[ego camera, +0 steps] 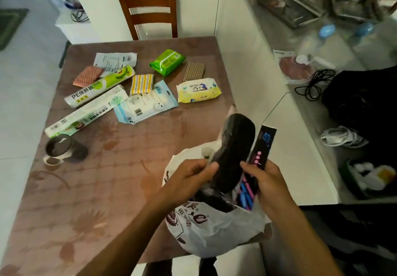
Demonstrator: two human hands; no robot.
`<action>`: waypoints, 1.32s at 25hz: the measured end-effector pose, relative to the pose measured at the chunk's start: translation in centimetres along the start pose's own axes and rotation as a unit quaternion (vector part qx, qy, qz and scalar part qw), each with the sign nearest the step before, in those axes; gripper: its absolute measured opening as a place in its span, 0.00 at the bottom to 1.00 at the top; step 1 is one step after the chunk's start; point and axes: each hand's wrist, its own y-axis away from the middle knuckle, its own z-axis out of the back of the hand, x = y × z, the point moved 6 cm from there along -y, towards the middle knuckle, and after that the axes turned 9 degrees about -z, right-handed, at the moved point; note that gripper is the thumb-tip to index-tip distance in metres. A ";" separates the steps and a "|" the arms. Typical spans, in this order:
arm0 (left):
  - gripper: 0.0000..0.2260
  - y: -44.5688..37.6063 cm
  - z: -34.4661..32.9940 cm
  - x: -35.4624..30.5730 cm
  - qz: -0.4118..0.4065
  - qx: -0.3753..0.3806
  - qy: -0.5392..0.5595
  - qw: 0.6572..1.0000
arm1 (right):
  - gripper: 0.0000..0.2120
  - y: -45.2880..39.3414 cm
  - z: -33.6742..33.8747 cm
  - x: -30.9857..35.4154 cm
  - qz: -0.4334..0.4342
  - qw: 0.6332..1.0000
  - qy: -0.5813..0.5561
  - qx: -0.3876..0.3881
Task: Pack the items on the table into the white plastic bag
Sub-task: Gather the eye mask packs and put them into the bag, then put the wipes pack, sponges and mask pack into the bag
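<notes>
The white plastic bag (pixel 217 226) sits at the table's near right edge, mouth up. My left hand (pixel 189 179) grips the bag's rim beside a black insole (pixel 234 146) that sticks up out of the bag. My right hand (pixel 266 179) holds a long dark pack with pink dots (pixel 263 146), its lower end inside the bag. Further back on the brown table (pixel 107 189) lie two cling-film boxes (pixel 101 84) (pixel 86 112), a green wipes pack (pixel 167 62), a yellow wipes pack (pixel 198 90), a blue-white packet (pixel 146 105), a striped pack (pixel 142 83) and two patterned cloths (pixel 88 76) (pixel 194 71).
A glass cup (pixel 61 149) stands at the table's left edge. A wooden chair (pixel 148 5) is behind the table. To the right is a white counter with a black bag (pixel 365 104), cables (pixel 315 84) and a container (pixel 373 179).
</notes>
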 end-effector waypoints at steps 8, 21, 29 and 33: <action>0.11 -6.4 0.3 4.3 -0.040 0.177 -0.477 0.860 | 0.10 -0.8 3.5 1.3 0.066 0.992 -0.084 -0.069; 0.12 -6.3 10.1 2.9 0.097 -0.128 0.058 0.985 | 0.14 -3.6 -4.1 2.1 0.006 0.745 0.667 -0.021; 0.12 -7.9 20.4 10.1 0.145 -0.213 -0.055 0.965 | 0.10 -10.0 -15.8 10.4 0.185 0.796 0.568 -0.100; 0.12 -12.2 24.9 13.2 0.138 -0.281 -0.183 0.932 | 0.27 -19.3 -19.2 11.5 0.243 0.714 0.651 -0.085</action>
